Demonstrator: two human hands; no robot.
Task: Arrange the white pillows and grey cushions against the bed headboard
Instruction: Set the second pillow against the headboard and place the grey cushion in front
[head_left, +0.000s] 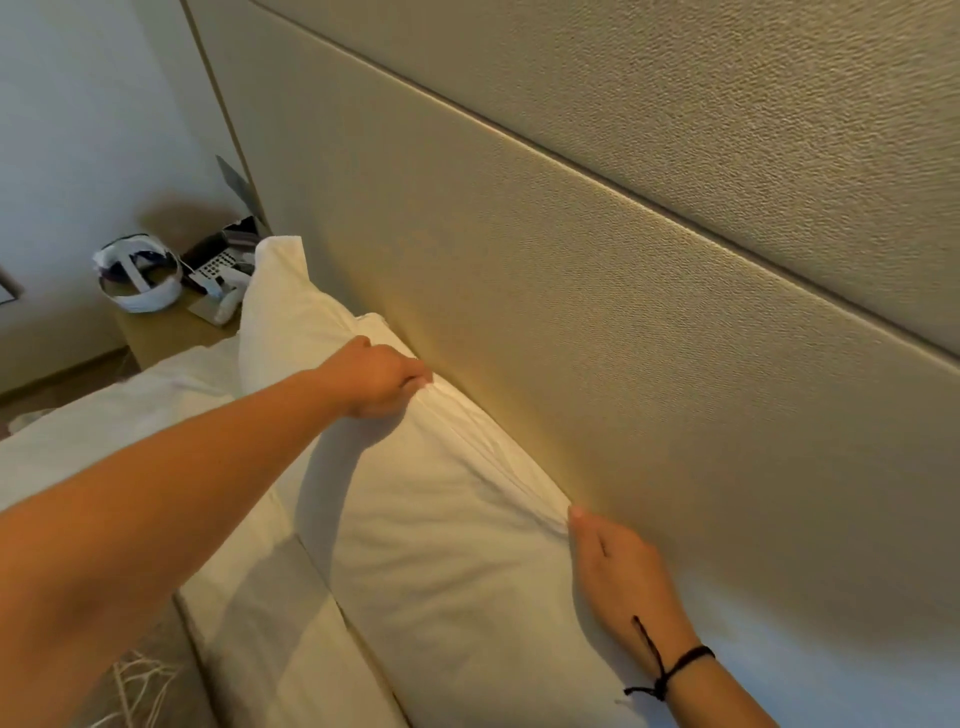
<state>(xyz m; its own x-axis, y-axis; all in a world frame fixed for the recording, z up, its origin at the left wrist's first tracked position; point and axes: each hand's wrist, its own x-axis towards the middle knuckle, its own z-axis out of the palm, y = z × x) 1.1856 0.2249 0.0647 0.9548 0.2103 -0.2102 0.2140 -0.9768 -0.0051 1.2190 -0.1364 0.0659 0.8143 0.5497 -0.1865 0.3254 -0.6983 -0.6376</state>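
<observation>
1. The fingers (415, 382) of the left hand (376, 379) are curled together and pinched on the top edge of a white pillow (441, 519), at its far upper corner, right where the pillow meets the headboard (649, 338).
2. At the far left of the view a bedside table (171, 332) stands beside the bed. On it sits a white headset (137, 275) with a looped strap; dark and white parts show inside the loop, too blurred to name.
3. Just right of the headset, on the same table, lies a telephone (215, 265) with a keypad and some small items beside it, which I cannot tell apart.
4. A second white pillow (280, 312) stands upright against the headboard at the table end of the bed, touching the pillow that is being held.
5. The held pillow leans upright against the beige padded headboard, its top seam pressed to the panel, with white bedding (130, 410) in front of it.
6. At the bottom left a grey cushion (145, 675) with a pale line pattern lies on the bed, just beside the pillow's lower edge.
7. The right hand (618, 577) lies flat on the pillow's near upper corner, fingers straight and close together, the thumb tip touching the gathered seam; it presses rather than grips. A black cord bracelet (670, 670) circles that wrist.
</observation>
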